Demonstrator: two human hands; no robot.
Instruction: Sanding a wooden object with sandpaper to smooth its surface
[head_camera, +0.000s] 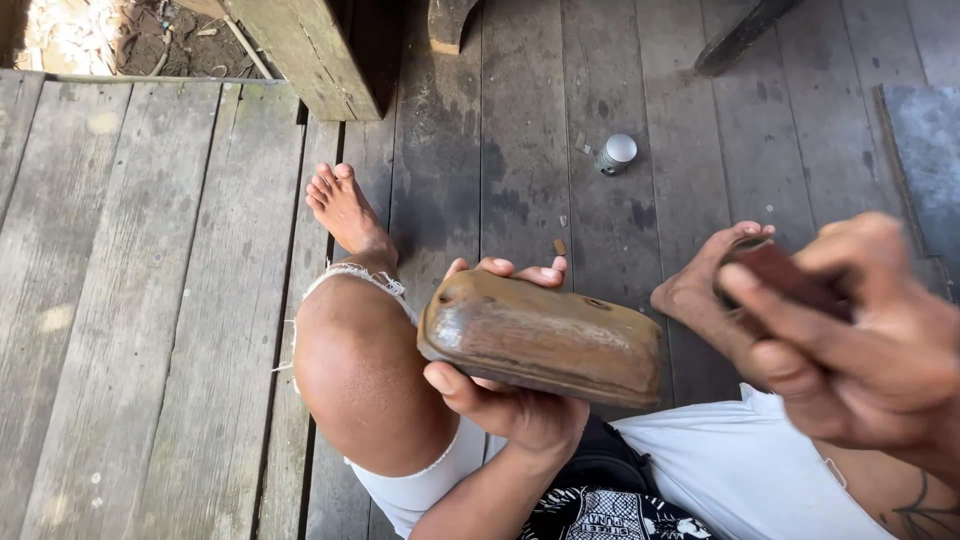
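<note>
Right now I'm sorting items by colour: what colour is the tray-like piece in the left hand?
Rusty brown piece, head view.

The wooden floor (150, 300) lies open on the left. Far off, a timber post (310, 55) blocks the way, and a small grey canister (616, 154) lies right of it on otherwise bare boards. Near, a bent knee (360, 380) and bare foot (345, 210) fill the middle.

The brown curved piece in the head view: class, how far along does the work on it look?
Done: the brown curved piece already looks smooth and slightly glossy on its upper face. In hand: the left hand grips it over the knee, while the right hand holds a small dark reddish block clear of it. Left: edges look dull; underside hidden.
</note>
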